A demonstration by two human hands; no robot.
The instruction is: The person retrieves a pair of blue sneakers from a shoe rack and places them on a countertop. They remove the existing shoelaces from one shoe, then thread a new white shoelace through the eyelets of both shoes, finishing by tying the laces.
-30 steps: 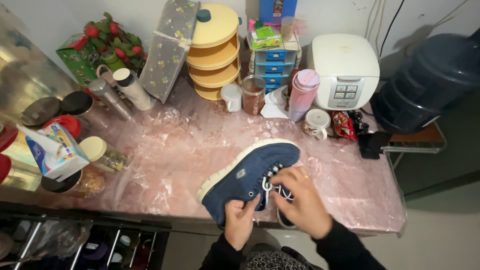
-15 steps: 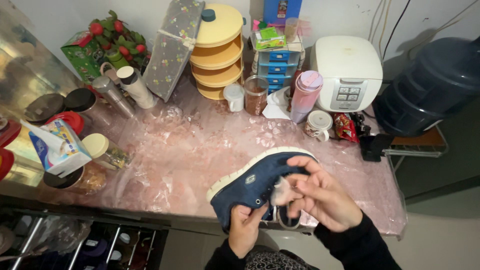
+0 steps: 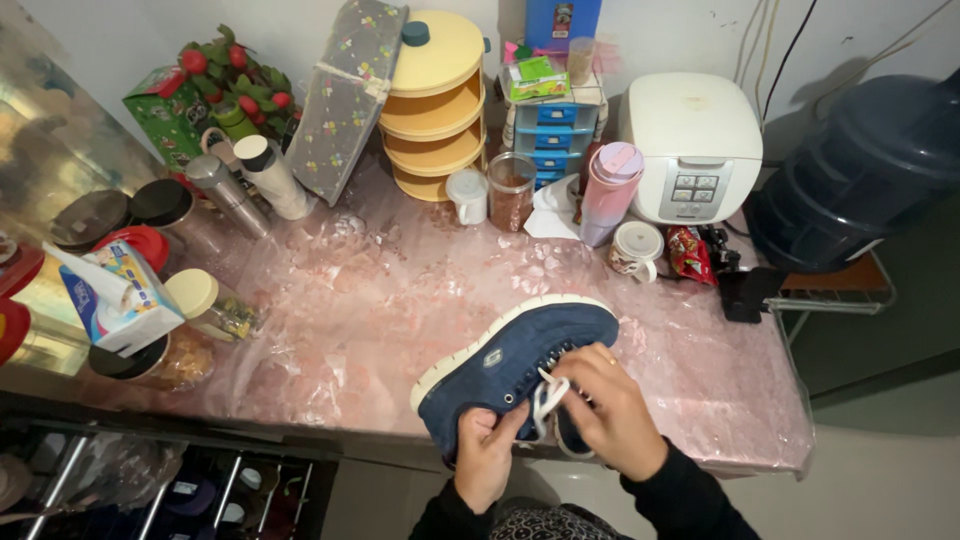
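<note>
So the left hand [image 3: 487,452] was clamped on the heel end of a navy sneaker [image 3: 515,362], thumb up on the side panel, fingers wrapped underneath where I couldn't see them. Right beside that grip, the right hand [image 3: 607,410] had pinched a loop of the white lace [image 3: 547,396] between thumb and fingers, just above the eyelets. The shoe sat tilted on its side at the near edge of the counter [image 3: 400,300], with the heel and part of the sole hanging out past the lip toward the person.

That overhang was what bugged me. I figured if the left grip loosened while the lace got a tug, the shoe could tip off the edge and drop to the floor. The counter's crinkly plastic covering looked slick too, so a hard pull might just drag the whole shoe along instead of moving the lace. And the lace loop looked short, the kind that slips out of a pinch or pulls unevenly through one eyelet.

Further out from the hands there was a small lidded mug [image 3: 634,246] and a pink tumbler [image 3: 608,191], then a white rice cooker [image 3: 697,140] behind them. They were well apart from the shoe, but a wide elbow swing or a flick of the toe end could've reached the mug, I reckon.
</note>
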